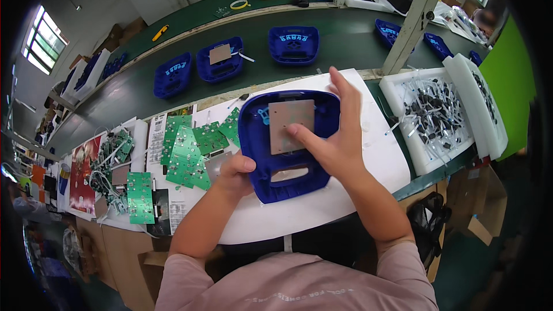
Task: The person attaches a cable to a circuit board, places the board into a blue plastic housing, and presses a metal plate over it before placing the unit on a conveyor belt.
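A dark blue plastic housing (257, 150), shaped like a shallow tray with a slot near its lower end, is tilted up in front of me. My left hand (233, 177) grips its lower left edge, thumb over the rim and the other fingers mostly hidden. Inside the housing lies a flat grey-beige plate (291, 114), a light blue piece (264, 116) showing beside it. The thumb of my right hand (344, 148) rests on the plate, while its fingers stretch upward, spread from the thumb, past the housing's right edge. Green circuit boards (185, 152) lie to the left.
White paper (368, 138) covers the bench under my hands. Beyond it, several blue housings (294, 46) sit on a green surface (256, 34). A white foam tray (429, 164) of small wired parts stands right, near a metal post (415, 23). Wired boards (112, 161) are piled left.
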### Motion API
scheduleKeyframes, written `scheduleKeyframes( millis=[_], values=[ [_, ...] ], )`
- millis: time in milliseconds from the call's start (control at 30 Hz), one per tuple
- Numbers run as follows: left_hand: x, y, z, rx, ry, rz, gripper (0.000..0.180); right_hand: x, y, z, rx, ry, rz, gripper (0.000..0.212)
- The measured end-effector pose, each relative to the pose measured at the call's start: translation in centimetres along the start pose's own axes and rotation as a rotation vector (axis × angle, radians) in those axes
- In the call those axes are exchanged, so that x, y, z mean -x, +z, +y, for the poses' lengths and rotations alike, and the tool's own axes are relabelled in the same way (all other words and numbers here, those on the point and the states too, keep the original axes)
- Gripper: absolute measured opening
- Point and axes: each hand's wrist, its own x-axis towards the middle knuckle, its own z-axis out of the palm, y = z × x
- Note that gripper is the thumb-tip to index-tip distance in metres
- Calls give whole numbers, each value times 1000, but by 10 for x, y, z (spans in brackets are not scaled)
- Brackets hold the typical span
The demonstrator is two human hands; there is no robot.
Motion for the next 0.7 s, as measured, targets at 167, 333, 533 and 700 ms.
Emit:
scheduleKeyframes(
  millis=[167, 333, 533, 700],
  values=[
    [5, -9, 4, -199, -50, 113, 98, -4, -3, 17, -31, 230, -210, 92],
    [-2, 5, 2, -360, 114, 418, 72, -6, -3, 16, 97, 5, -139, 70],
    [-13, -4, -9, -787, 335, 586, 55, 1, 2, 12, 150, -57, -153, 80],
    [-11, -6, -9, -859, 322, 650, 57, -2, 3, 12, 134, 169, -226, 87]
  ],
)
